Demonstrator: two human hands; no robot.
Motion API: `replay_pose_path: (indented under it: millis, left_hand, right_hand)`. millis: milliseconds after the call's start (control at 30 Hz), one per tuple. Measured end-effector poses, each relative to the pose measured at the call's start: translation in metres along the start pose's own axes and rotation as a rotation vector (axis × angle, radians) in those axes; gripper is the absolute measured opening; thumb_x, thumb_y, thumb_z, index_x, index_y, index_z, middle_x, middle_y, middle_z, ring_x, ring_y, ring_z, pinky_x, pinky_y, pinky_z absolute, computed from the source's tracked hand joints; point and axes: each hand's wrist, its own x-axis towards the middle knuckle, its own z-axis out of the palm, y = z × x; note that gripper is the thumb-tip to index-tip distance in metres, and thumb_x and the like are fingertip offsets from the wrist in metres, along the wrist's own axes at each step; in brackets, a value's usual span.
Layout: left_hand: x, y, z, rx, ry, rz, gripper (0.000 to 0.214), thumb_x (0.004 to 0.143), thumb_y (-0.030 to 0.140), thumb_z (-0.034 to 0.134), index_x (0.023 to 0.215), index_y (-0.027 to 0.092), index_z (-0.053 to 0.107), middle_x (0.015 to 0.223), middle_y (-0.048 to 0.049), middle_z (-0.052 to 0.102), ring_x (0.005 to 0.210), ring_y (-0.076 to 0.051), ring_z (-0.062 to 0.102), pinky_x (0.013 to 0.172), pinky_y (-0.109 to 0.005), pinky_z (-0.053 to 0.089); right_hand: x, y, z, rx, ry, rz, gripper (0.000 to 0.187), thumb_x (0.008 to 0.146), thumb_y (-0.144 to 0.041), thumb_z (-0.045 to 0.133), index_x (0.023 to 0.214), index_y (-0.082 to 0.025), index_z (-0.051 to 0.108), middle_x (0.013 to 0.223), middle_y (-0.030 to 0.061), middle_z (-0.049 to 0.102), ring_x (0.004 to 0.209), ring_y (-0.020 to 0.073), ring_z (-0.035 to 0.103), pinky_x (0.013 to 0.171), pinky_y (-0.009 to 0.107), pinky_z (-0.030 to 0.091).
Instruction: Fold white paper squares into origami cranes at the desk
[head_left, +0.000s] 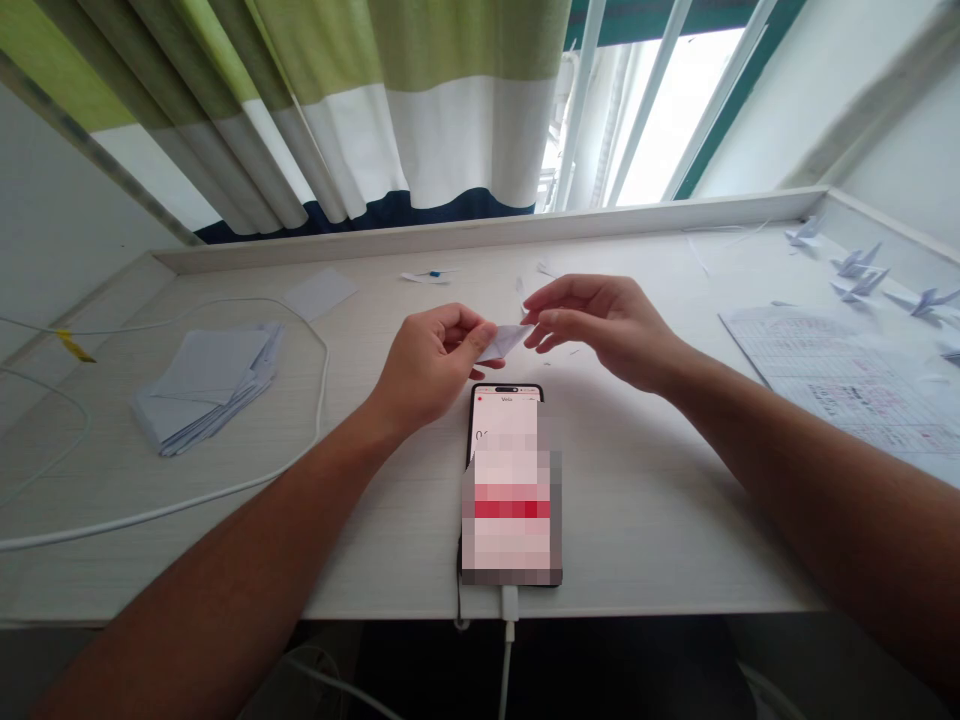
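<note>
A small piece of folded white paper (504, 343), with a pointed right end and visible creases, is held above the desk just beyond the phone. My left hand (441, 355) pinches its left part between thumb and fingers, hiding that end. From the other side my right hand (592, 318) meets the pointed tip with thumb and fingertips, its fingers loosely curled. Below the hands lies a phone (507, 415) with a lit screen, mostly pixelated, and a white charging cable (509, 605) in its lower end.
A stack of white paper (210, 375) lies left, beside a looping white cable (326, 375). Another paper sheet (321, 293) lies behind it. Paper scraps and a small blue item (435, 273) are farther back. Several folded paper cranes (859, 285) and a printed sheet (847, 380) are right.
</note>
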Motion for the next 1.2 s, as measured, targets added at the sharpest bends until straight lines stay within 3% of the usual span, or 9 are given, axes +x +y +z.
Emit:
replay_pose_path:
  millis: [100, 333, 467, 600, 767, 900, 1200]
  left_hand:
    - [-0.001, 0.0, 0.004, -0.069, -0.022, -0.028, 0.04, 0.089, 0.057, 0.078, 0.094, 0.018, 0.069, 0.086, -0.0081, 0.081, 0.08, -0.025, 0.082, 0.061, -0.03, 0.065]
    - [-0.001, 0.001, 0.007, -0.153, -0.024, -0.05, 0.045, 0.087, 0.059, 0.08, 0.099, 0.018, 0.066, 0.087, -0.0081, 0.081, 0.078, -0.026, 0.082, 0.063, -0.032, 0.066]
    - [-0.001, 0.002, 0.005, -0.174, -0.119, -0.023, 0.054, 0.086, 0.051, 0.083, 0.125, 0.018, 0.065, 0.1, -0.0099, 0.082, 0.089, -0.027, 0.083, 0.073, -0.033, 0.068]
    - [-0.002, 0.003, 0.004, -0.172, -0.15, -0.028, 0.063, 0.089, 0.048, 0.08, 0.143, 0.023, 0.059, 0.1, -0.0072, 0.082, 0.092, -0.026, 0.083, 0.082, -0.037, 0.069]
    - [-0.002, 0.004, 0.002, -0.12, -0.16, -0.012, 0.044, 0.084, 0.047, 0.085, 0.118, 0.025, 0.067, 0.092, -0.003, 0.08, 0.092, -0.026, 0.082, 0.081, -0.037, 0.069]
    - [-0.001, 0.002, 0.0, -0.016, -0.114, 0.051, 0.033, 0.087, 0.048, 0.082, 0.096, 0.022, 0.065, 0.086, -0.0033, 0.078, 0.089, -0.025, 0.082, 0.076, -0.034, 0.067]
    - [0.0, 0.005, -0.006, 0.017, -0.111, 0.07, 0.033, 0.088, 0.049, 0.081, 0.092, 0.019, 0.07, 0.086, -0.0079, 0.08, 0.09, -0.027, 0.082, 0.076, -0.037, 0.067]
  right_hand:
    - [-0.005, 0.002, 0.006, -0.017, -0.101, -0.045, 0.029, 0.081, -0.036, 0.086, 0.103, -0.018, 0.076, 0.095, 0.0076, 0.078, 0.087, 0.0234, 0.077, 0.081, 0.042, 0.065]
    - [-0.008, 0.001, 0.005, -0.215, -0.102, -0.172, 0.024, 0.089, -0.046, 0.08, 0.094, -0.023, 0.076, 0.094, 0.0052, 0.078, 0.089, 0.0233, 0.075, 0.09, 0.047, 0.063]
    - [-0.005, 0.005, 0.001, -0.289, -0.023, -0.206, 0.021, 0.09, -0.042, 0.079, 0.09, -0.022, 0.076, 0.092, 0.005, 0.078, 0.089, 0.0225, 0.074, 0.091, 0.047, 0.062]
    - [-0.003, 0.008, -0.001, -0.292, -0.041, -0.184, 0.02, 0.089, -0.041, 0.081, 0.089, -0.021, 0.076, 0.09, 0.0044, 0.079, 0.088, 0.0218, 0.075, 0.091, 0.046, 0.061]
    - [-0.003, 0.007, -0.002, -0.238, -0.012, -0.14, 0.023, 0.086, -0.043, 0.083, 0.087, -0.021, 0.076, 0.085, 0.0042, 0.078, 0.085, 0.0218, 0.075, 0.088, 0.046, 0.061]
    - [-0.002, 0.008, -0.003, -0.217, 0.01, -0.116, 0.026, 0.085, -0.045, 0.085, 0.084, -0.021, 0.074, 0.08, 0.0042, 0.076, 0.081, 0.0221, 0.075, 0.082, 0.044, 0.062]
    - [-0.002, 0.0, -0.013, -0.338, -0.062, -0.14, 0.025, 0.082, -0.048, 0.085, 0.082, -0.024, 0.078, 0.083, 0.0029, 0.08, 0.085, 0.024, 0.077, 0.088, 0.047, 0.061]
